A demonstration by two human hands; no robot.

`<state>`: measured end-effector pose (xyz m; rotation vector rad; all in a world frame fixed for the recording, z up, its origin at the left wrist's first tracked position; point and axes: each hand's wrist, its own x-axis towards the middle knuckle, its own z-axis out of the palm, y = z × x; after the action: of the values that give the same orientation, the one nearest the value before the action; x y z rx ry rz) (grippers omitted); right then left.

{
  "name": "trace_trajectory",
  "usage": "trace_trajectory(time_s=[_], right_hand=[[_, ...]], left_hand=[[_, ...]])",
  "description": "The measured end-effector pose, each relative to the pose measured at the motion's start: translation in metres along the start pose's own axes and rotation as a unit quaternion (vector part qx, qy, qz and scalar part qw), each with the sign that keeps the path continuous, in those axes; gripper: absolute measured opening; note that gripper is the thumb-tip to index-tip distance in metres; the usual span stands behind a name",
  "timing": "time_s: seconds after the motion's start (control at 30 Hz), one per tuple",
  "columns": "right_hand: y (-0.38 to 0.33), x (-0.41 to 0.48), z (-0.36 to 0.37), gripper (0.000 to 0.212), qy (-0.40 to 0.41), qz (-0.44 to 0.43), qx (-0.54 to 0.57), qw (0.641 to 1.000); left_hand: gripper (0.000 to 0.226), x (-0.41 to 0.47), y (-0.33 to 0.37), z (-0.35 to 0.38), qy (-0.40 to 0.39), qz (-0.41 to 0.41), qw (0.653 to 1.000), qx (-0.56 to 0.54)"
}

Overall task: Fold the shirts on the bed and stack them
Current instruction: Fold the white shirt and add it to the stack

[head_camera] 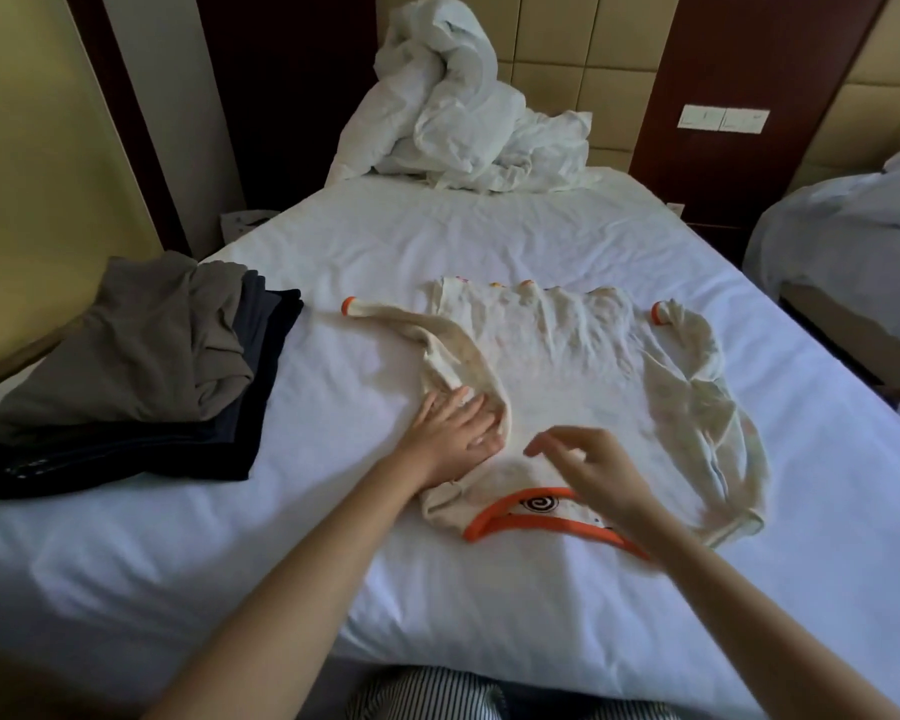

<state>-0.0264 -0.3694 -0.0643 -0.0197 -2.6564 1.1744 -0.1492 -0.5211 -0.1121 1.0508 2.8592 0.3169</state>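
The room is moderately lit by soft, diffuse light, which gives a cool bluish cast to the white sheet of the bed. The sheet is brighter on its right part and darker at the lower left, where a soft shadow lies under the left arm. The middle of the cream shirt is washed out, so its print is hardly readable. The right hand is a little blurred by motion. The dark folded clothes lose detail in shadow. Wall lines lean and the bed edges curve near the borders, and the corners are dimmer. The whole picture is somewhat soft.
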Motion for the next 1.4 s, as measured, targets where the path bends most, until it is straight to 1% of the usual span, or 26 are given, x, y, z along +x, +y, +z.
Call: trace_trajectory(time_s=[0.1,0.2,0.23,0.33,0.37,0.47,0.5,0.53,0.57,0.6,0.63,0.67,0.73,0.83,0.87,0.93,1.0,1.07,1.1,1.13,1.17,1.2,1.23,1.3,1.33,1.4], right_hand=[[0.001,0.033,0.0,0.017,0.037,0.013,-0.051,0.998],[-0.004,0.079,0.017,0.022,0.01,0.009,-0.102,0.995],[-0.007,0.096,0.022,0.024,-0.003,0.003,-0.111,0.994],[-0.015,0.147,0.041,0.033,-0.016,0.008,-0.11,0.994],[-0.016,0.162,0.047,0.039,-0.02,0.015,-0.111,0.993],[-0.012,0.198,0.062,0.059,-0.043,0.077,-0.091,0.992],[-0.007,0.205,0.067,0.059,-0.05,0.1,-0.088,0.99],[-0.004,0.209,0.07,0.051,-0.046,0.12,-0.077,0.989],[0.0,0.211,0.072,0.037,-0.023,0.137,-0.038,0.99],[0.004,0.212,0.072,0.023,0.015,0.159,0.037,0.987],[0.006,0.212,0.07,0.015,0.058,0.183,0.12,0.974],[0.009,0.211,0.064,0.014,0.097,0.21,0.189,0.954],[0.025,0.208,0.048,0.017,0.16,0.28,0.276,0.906],[0.048,0.195,0.022,0.01,0.175,0.399,0.331,0.837],[0.056,0.195,0.017,0.009,0.171,0.41,0.331,0.833],[0.066,0.196,0.008,0.012,0.143,0.374,0.287,0.87],[0.065,0.196,0.0,0.03,0.096,0.309,0.253,0.912],[0.068,0.199,-0.006,0.046,0.049,0.257,0.212,0.942],[0.069,0.201,-0.007,0.048,0.036,0.235,0.182,0.954],[0.071,0.204,-0.006,0.046,0.024,0.213,0.15,0.965],[0.072,0.206,-0.004,0.044,0.017,0.195,0.1,0.976],[0.075,0.21,0.0,0.043,0.016,0.181,0.045,0.982],[0.077,0.212,0.002,0.042,0.014,0.171,-0.011,0.985],[0.079,0.215,0.007,0.039,0.015,0.144,-0.094,0.985],[0.08,0.217,0.008,0.035,0.017,0.127,-0.127,0.984],[0.084,0.22,0.009,0.025,0.018,0.11,-0.15,0.982]], left_hand=[[0.058,0.001,-0.004,0.0,0.003,0.027,0.996,0.081],[0.086,0.0,-0.003,-0.002,0.004,0.057,0.991,0.122],[0.082,-0.002,-0.002,-0.003,0.042,0.069,0.987,0.141],[0.04,-0.001,-0.013,0.009,0.165,0.129,0.965,0.16],[0.037,0.001,-0.015,0.012,0.188,0.135,0.961,0.153],[0.041,0.002,-0.019,0.023,0.207,0.129,0.966,0.092],[0.043,0.004,-0.019,0.026,0.204,0.13,0.967,0.084],[0.044,0.006,-0.02,0.029,0.21,0.132,0.965,0.082],[0.044,0.006,-0.021,0.029,0.215,0.133,0.964,0.082],[0.044,0.007,-0.021,0.031,0.235,0.139,0.958,0.089],[0.045,0.007,-0.022,0.033,0.233,0.135,0.959,0.094],[0.047,0.006,-0.019,0.03,0.238,0.126,0.958,0.096],[0.057,0.006,-0.017,0.026,0.196,0.104,0.973,0.066],[0.081,0.002,-0.013,0.016,0.088,0.073,0.992,0.049],[0.091,0.002,-0.012,0.011,0.05,0.066,0.995,0.053],[0.095,0.0,-0.01,0.001,-0.028,0.06,0.997,0.037],[0.08,0.005,-0.012,-0.012,-0.06,0.075,0.995,0.0],[0.071,0.02,-0.022,-0.025,-0.006,0.078,0.993,-0.084],[0.062,0.031,-0.028,-0.034,0.053,0.043,0.981,-0.179],[0.049,0.045,-0.035,-0.041,0.111,-0.011,0.957,-0.268],[0.038,0.064,-0.044,-0.046,0.173,-0.07,0.933,-0.308],[0.037,0.083,-0.053,-0.052,0.21,-0.131,0.917,-0.312],[0.043,0.101,-0.062,-0.057,0.211,-0.189,0.906,-0.314],[0.059,0.128,-0.075,-0.06,0.147,-0.27,0.892,-0.331],[0.061,0.137,-0.079,-0.06,0.124,-0.286,0.896,-0.316],[0.051,0.149,-0.082,-0.061,0.098,-0.281,0.926,-0.232]])
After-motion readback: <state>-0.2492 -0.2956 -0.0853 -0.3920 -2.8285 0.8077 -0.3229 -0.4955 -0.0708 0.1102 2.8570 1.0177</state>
